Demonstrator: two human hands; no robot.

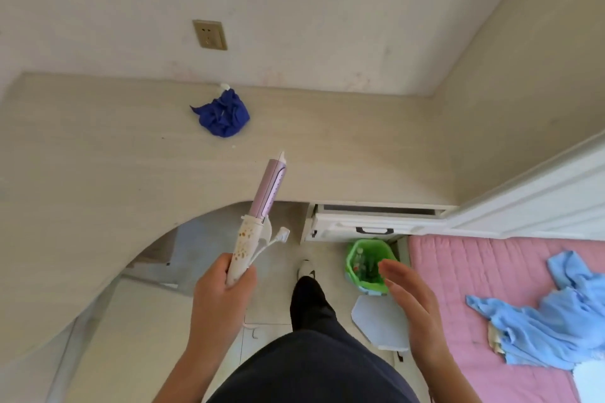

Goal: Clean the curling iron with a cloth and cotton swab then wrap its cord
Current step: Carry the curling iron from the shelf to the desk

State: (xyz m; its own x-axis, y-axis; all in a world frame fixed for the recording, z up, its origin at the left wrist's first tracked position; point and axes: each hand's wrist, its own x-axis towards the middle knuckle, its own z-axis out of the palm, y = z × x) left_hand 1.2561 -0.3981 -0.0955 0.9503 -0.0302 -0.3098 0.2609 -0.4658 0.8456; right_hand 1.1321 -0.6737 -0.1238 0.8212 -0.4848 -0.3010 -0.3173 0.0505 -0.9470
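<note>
My left hand (pixel 222 294) grips the cream, speckled handle of the curling iron (pixel 262 206). Its pink barrel points up and away over the desk edge. The white cord and plug (pixel 278 235) are bunched beside the handle, and part of the cord hangs below my hand. My right hand (pixel 409 298) hovers open and holds nothing, to the right of the iron above the floor. A crumpled dark blue cloth (pixel 222 116) lies on the desk (pixel 98 157) near the wall, with a small white object just behind it. I see no cotton swab.
A wall socket (pixel 209 34) sits above the desk. A drawer (pixel 373 222) stands slightly open at the desk's right. Below it are a green bin (pixel 368 263) and a pale lid (pixel 379 321) on the floor. A pink bed (pixel 474 271) with light blue fabric (pixel 550 330) lies right.
</note>
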